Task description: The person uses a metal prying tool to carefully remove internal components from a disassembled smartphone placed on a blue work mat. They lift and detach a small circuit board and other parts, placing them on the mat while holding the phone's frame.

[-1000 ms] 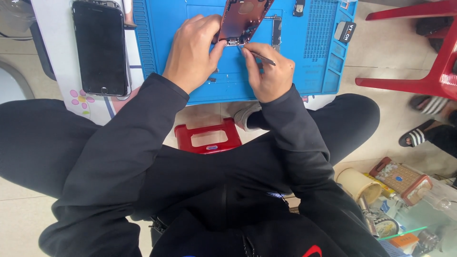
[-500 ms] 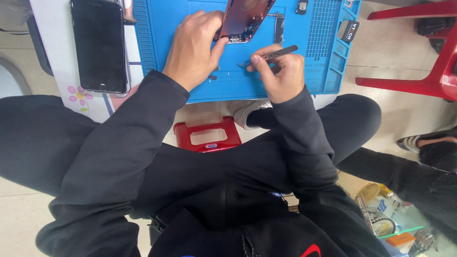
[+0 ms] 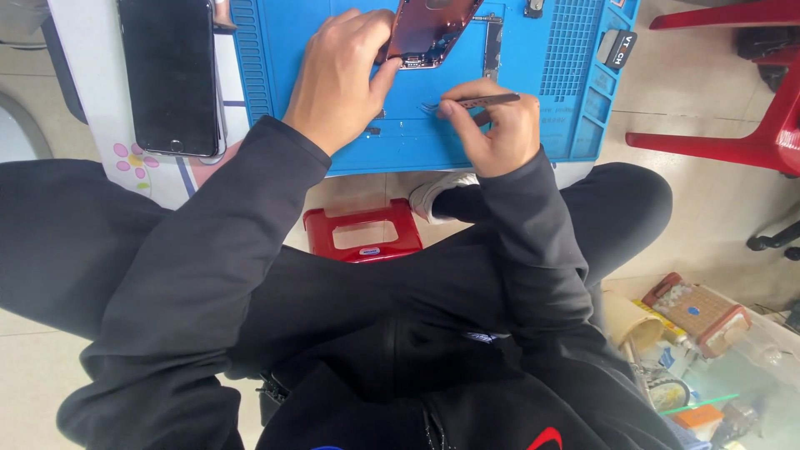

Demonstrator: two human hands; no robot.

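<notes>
Left hand [image 3: 340,79] clamped on opened phone housing [image 3: 429,32], tilted up off blue repair mat [image 3: 400,142]. Right hand [image 3: 498,133] pinching metal tweezers [image 3: 471,102], tips down by mat just below housing. Black phone [image 3: 171,75] lying flat, left of mat.

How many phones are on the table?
2: a black phone lies screen up left of the blue mat; the left hand holds an opened phone on it.
</notes>
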